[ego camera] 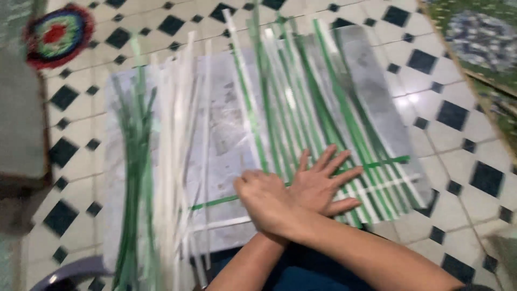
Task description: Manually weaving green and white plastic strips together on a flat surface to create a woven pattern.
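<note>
Head view: 2 crossed hands on a grey board (371, 81) over tiled floor (458, 113). Left hand (323, 183), fingers (344, 175) spread, presses green and white strips (291, 97); right hand (264, 199) overlaps it. Loose strip bundle (140, 161) lies left.

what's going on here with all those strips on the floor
A person sits on a tiled floor over a grey mat, weaving flat green and white strips. The arms are crossed. The left hand lies flat with fingers spread, pressing down where long strips cross a green cross strip and a white one. The right hand rests on the strips beside it, overlapping the left. A loose bundle of spare strips lies unwoven at the left of the mat.
</note>
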